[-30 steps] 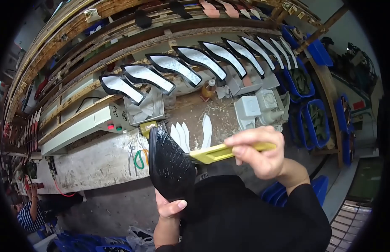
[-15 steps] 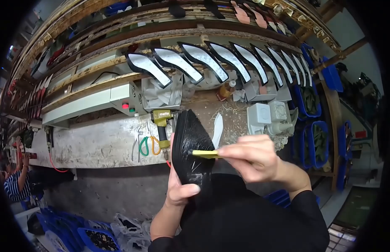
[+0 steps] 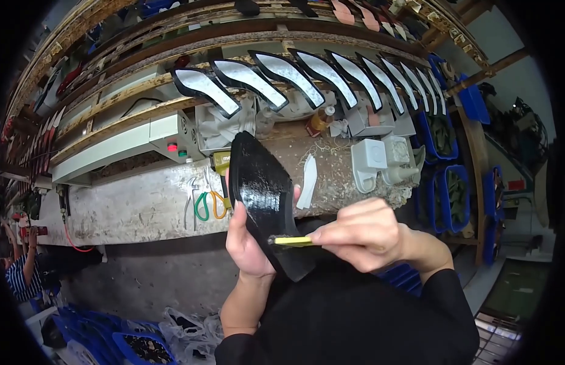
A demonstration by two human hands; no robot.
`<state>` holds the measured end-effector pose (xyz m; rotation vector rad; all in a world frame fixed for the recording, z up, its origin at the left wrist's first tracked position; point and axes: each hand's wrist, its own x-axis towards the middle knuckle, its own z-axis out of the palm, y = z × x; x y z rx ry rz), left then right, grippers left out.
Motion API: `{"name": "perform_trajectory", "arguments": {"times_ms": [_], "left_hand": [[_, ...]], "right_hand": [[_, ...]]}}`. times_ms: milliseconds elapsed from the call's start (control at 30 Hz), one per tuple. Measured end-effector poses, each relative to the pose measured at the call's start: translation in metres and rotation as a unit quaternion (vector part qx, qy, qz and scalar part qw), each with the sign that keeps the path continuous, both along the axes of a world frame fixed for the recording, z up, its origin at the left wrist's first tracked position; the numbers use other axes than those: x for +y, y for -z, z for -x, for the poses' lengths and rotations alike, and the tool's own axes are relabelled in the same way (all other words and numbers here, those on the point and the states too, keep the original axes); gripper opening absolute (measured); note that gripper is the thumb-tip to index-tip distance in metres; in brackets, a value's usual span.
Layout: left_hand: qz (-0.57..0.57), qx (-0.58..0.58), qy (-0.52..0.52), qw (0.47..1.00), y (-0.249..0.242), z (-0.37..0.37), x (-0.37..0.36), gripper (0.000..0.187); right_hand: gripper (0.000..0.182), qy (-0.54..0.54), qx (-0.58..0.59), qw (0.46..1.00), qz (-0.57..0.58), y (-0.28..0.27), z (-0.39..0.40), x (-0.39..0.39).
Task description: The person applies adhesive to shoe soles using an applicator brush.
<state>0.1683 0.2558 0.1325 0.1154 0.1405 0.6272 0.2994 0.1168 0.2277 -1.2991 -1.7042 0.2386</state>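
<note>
My left hand grips a black insole-shaped shoe piece from its left and underside, thumb on the near edge and fingertips showing at its right. A wet, glossy film covers much of its upper face. Pinched between thumb and fingers of my right hand is a small yellow-handled brush. Its dark tip rests over the narrower part of the piece. On the bench behind lies a white insole-shaped sheet, just right of the held piece.
Several black pieces with white insole boards hang along the wooden rack. Scissors and a partly hidden tool lie on the bench. White containers stand right; blue baskets beyond. Another person is at far left.
The brush has moved down toward the narrower part of the piece. My left hand has turned and raised the piece, its fingertips now showing at the right edge. The view has shifted slightly.
</note>
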Motion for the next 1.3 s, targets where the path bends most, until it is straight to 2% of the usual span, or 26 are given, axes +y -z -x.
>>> {"name": "perform_trajectory", "arguments": {"times_ms": [100, 267, 433, 600, 767, 900, 967, 1067, 1167, 1200, 1267, 1300], "left_hand": [[-0.011, -0.037, -0.031, 0.999, 0.000, -0.011, 0.008, 0.052], [0.020, -0.058, -0.058, 0.996, 0.001, -0.014, 0.017, 0.047], [0.032, -0.080, -0.074, 0.993, 0.003, -0.020, 0.030, 0.046], [0.021, -0.075, -0.046, 0.996, -0.005, -0.020, 0.033, 0.046], [0.100, -0.020, -0.032, 0.994, -0.020, -0.017, 0.040, 0.050], [0.037, -0.081, 0.082, 0.993, -0.016, -0.009, 0.033, 0.056], [0.050, -0.061, 0.083, 0.993, -0.020, -0.007, 0.027, 0.057], [0.087, -0.009, 0.047, 0.995, -0.024, -0.002, 0.026, 0.060], [0.064, -0.019, 0.045, 0.997, -0.025, -0.002, 0.031, 0.061], [0.053, -0.022, 0.047, 0.997, -0.025, -0.002, 0.031, 0.061], [0.044, -0.021, 0.061, 0.997, -0.023, -0.002, 0.027, 0.062], [0.055, -0.057, 0.072, 0.994, -0.020, -0.003, 0.025, 0.063]], "right_hand": [[0.028, -0.012, -0.060, 0.998, 0.005, 0.001, -0.008, 0.003], [0.021, -0.028, 0.018, 0.999, -0.016, -0.007, -0.002, -0.009], [0.013, -0.056, -0.098, 0.994, 0.004, 0.003, -0.019, 0.003], [0.011, -0.056, -0.018, 0.997, -0.047, -0.015, -0.036, 0.012], [0.012, -0.140, -0.034, 0.989, 0.033, -0.004, -0.051, 0.021], [0.012, -0.116, -0.004, 0.993, -0.017, -0.033, -0.056, 0.052], [0.012, -0.147, -0.040, 0.988, -0.014, -0.022, -0.064, 0.074], [0.012, -0.195, -0.037, 0.980, 0.020, -0.019, -0.048, 0.045], [0.011, -0.234, -0.015, 0.971, 0.053, -0.021, -0.042, 0.034], [0.011, -0.221, 0.041, 0.974, 0.024, -0.027, -0.045, 0.037], [0.010, -0.151, 0.061, 0.986, -0.022, -0.039, -0.055, 0.059], [0.010, -0.120, 0.042, 0.991, -0.030, -0.039, -0.060, 0.067]]}}
